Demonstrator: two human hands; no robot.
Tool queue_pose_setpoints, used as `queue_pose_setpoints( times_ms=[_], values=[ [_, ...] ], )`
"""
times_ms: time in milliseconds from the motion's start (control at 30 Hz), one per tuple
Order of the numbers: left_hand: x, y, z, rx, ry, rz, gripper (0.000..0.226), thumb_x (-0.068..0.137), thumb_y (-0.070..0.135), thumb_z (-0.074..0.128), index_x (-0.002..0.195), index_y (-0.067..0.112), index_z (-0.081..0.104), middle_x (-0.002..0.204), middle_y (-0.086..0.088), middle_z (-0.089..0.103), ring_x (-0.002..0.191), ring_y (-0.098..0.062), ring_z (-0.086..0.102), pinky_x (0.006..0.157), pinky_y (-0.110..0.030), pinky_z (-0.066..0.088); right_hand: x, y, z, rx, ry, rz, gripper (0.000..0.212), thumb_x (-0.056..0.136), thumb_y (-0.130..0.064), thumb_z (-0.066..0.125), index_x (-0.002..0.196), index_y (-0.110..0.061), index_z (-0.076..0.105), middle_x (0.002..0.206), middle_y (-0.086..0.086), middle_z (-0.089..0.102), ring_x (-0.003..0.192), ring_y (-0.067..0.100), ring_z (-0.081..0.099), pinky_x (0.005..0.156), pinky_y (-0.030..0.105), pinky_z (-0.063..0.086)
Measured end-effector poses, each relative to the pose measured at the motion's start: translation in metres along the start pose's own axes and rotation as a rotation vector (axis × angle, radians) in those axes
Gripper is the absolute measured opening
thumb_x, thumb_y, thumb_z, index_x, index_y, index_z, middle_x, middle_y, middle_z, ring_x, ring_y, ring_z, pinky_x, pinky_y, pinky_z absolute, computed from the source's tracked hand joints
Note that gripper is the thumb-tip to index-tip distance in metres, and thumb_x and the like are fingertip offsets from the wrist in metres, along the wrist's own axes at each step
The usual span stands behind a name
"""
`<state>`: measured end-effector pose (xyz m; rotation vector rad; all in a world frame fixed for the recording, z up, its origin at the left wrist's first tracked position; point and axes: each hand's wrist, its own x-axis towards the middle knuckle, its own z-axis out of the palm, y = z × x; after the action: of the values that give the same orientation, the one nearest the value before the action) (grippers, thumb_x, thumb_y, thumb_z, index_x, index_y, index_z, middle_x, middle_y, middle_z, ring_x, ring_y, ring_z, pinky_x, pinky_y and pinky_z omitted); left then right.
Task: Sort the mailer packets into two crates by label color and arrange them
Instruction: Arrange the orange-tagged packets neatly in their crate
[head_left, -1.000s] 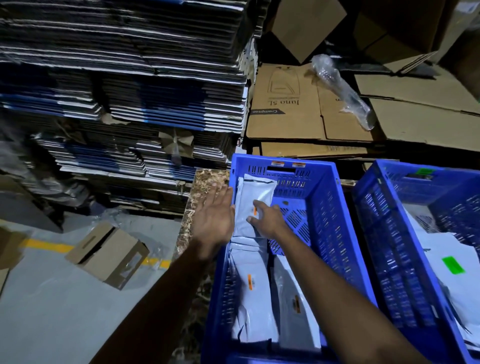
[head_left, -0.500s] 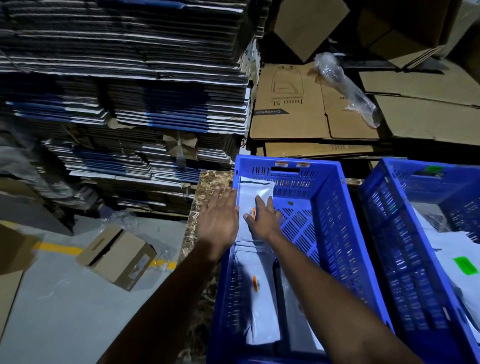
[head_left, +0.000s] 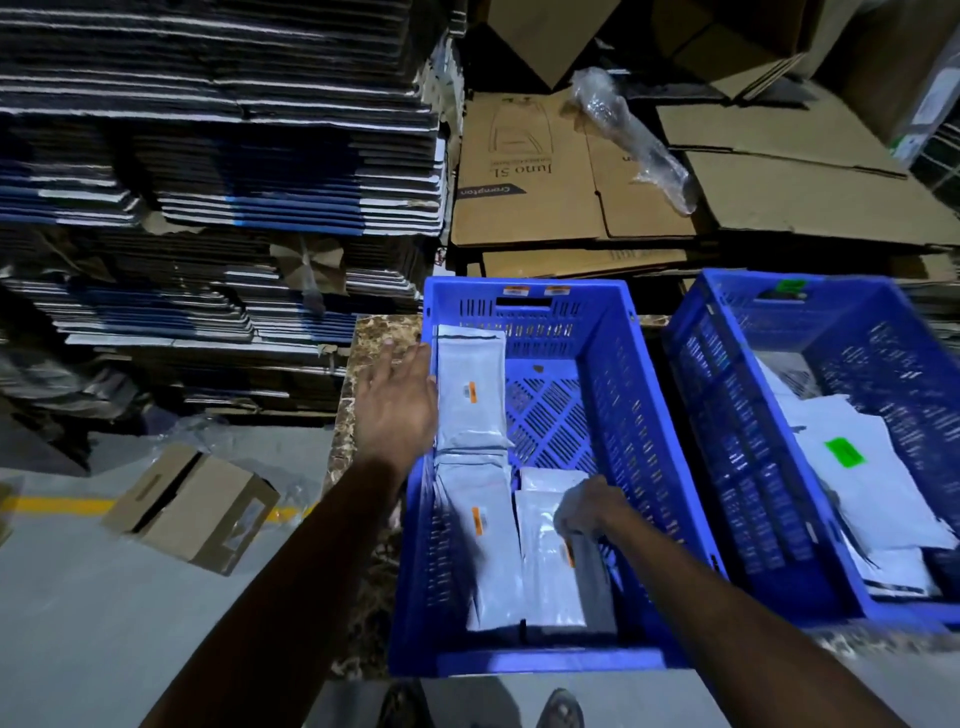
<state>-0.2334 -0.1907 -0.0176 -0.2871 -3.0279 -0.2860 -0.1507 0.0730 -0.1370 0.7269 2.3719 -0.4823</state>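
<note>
Two blue crates stand side by side. The left crate (head_left: 613, 332) holds grey mailer packets with orange labels: one at its far left (head_left: 470, 389), one nearer (head_left: 478, 540), and a stack at the near middle (head_left: 545, 566). My left hand (head_left: 397, 410) lies flat and open on the crate's left rim, touching the far packet's edge. My right hand (head_left: 589, 509) is curled over the top of the near-middle stack, gripping it. The right crate (head_left: 722, 364) holds white packets, one with a green label (head_left: 844, 452).
Tall stacks of flattened cartons (head_left: 218, 171) rise at the left and behind. Brown cardboard sheets (head_left: 561, 176) with a bubble-wrap roll (head_left: 634, 140) lie behind the crates. A small open box (head_left: 192, 506) sits on the grey floor by a yellow line. My feet show below.
My right hand left the far packet and came back toward me, onto the near-middle stack. My left hand stayed on the left rim. The camera tilted down a little.
</note>
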Motion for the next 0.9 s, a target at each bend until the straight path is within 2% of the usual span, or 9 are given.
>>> queue_pose_setpoints(
  times_ms=[100, 133, 200, 300, 400, 567, 667, 800, 900],
  values=[
    [-0.001, 0.0, 0.002, 0.031, 0.011, 0.0, 0.051, 0.103, 0.033, 0.028, 0.151, 0.017, 0.033, 0.153, 0.0, 0.043, 0.148, -0.029, 0.022, 0.116, -0.048, 0.026, -0.019, -0.016, -0.01, 0.059, -0.153, 0.022, 0.036, 0.086, -0.008, 0.058, 0.052, -0.017, 0.048, 0.074, 0.008, 0.043, 0.087, 0.018, 0.043, 0.07, 0.027, 0.038],
    [0.0, 0.0, 0.002, 0.047, 0.011, -0.002, 0.051, 0.103, 0.033, 0.028, 0.151, 0.017, 0.033, 0.152, 0.0, 0.044, 0.148, -0.029, 0.023, 0.115, -0.047, 0.027, -0.026, -0.02, -0.014, 0.11, -0.159, 0.032, 0.033, 0.086, -0.012, 0.059, 0.054, -0.012, 0.049, 0.074, 0.007, 0.048, 0.086, 0.018, 0.049, 0.066, 0.023, 0.039],
    [0.001, 0.002, 0.001, 0.054, 0.003, -0.004, 0.052, 0.103, 0.034, 0.027, 0.152, 0.017, 0.032, 0.153, 0.0, 0.043, 0.149, -0.029, 0.022, 0.115, -0.047, 0.027, -0.037, -0.02, -0.017, 0.057, -0.139, -0.052, 0.013, 0.089, -0.021, 0.062, 0.082, -0.01, 0.063, 0.091, 0.008, 0.063, 0.096, 0.022, 0.064, 0.07, 0.02, 0.048],
    [0.003, 0.002, -0.002, 0.038, 0.006, -0.02, 0.051, 0.104, 0.033, 0.027, 0.152, 0.018, 0.031, 0.155, 0.0, 0.04, 0.15, -0.028, 0.018, 0.116, -0.048, 0.025, -0.046, -0.018, -0.026, 0.251, -0.036, -0.072, 0.037, 0.094, -0.024, 0.064, 0.124, -0.002, 0.06, 0.126, 0.016, 0.064, 0.117, 0.029, 0.062, 0.084, 0.024, 0.048],
    [0.0, 0.002, 0.001, 0.034, -0.012, -0.02, 0.052, 0.104, 0.035, 0.025, 0.153, 0.018, 0.029, 0.155, 0.0, 0.04, 0.15, -0.028, 0.018, 0.117, -0.05, 0.025, -0.055, -0.018, -0.049, 0.329, 0.178, -0.125, 0.04, 0.1, -0.032, 0.056, 0.126, -0.002, 0.054, 0.131, 0.02, 0.059, 0.119, 0.035, 0.057, 0.085, 0.032, 0.046],
    [0.0, 0.004, 0.003, 0.014, -0.011, -0.033, 0.053, 0.103, 0.037, 0.024, 0.153, 0.019, 0.029, 0.153, 0.0, 0.042, 0.15, -0.028, 0.017, 0.118, -0.047, 0.024, -0.06, -0.047, -0.111, 0.483, 0.425, -0.334, 0.039, 0.103, -0.041, 0.044, 0.113, -0.008, 0.061, 0.114, 0.016, 0.067, 0.106, 0.037, 0.06, 0.08, 0.039, 0.046],
    [0.001, 0.002, 0.005, -0.001, -0.004, -0.034, 0.053, 0.103, 0.038, 0.022, 0.153, 0.021, 0.028, 0.154, 0.002, 0.04, 0.151, -0.027, 0.011, 0.12, -0.046, 0.02, -0.05, -0.101, -0.139, 0.547, 0.397, -0.435, 0.044, 0.103, -0.041, 0.041, 0.114, -0.004, 0.063, 0.115, 0.016, 0.066, 0.108, 0.036, 0.059, 0.079, 0.036, 0.042],
    [0.0, 0.0, 0.006, 0.01, 0.005, -0.034, 0.053, 0.102, 0.037, 0.023, 0.152, 0.021, 0.031, 0.15, 0.002, 0.047, 0.15, -0.028, 0.018, 0.119, -0.047, 0.024, -0.019, -0.161, -0.136, 0.527, 0.255, -0.366, 0.057, 0.103, -0.045, 0.041, 0.126, 0.004, 0.058, 0.13, 0.025, 0.059, 0.117, 0.039, 0.057, 0.09, 0.038, 0.045],
    [-0.002, -0.001, 0.005, 0.016, 0.022, -0.041, 0.054, 0.101, 0.038, 0.021, 0.151, 0.021, 0.033, 0.148, 0.002, 0.049, 0.148, -0.03, 0.024, 0.116, -0.047, 0.029, -0.007, -0.163, -0.116, 0.475, 0.137, -0.27, 0.074, 0.093, -0.058, 0.055, 0.132, 0.005, 0.048, 0.126, 0.022, 0.056, 0.102, 0.034, 0.057, 0.07, 0.036, 0.045]
  ],
)
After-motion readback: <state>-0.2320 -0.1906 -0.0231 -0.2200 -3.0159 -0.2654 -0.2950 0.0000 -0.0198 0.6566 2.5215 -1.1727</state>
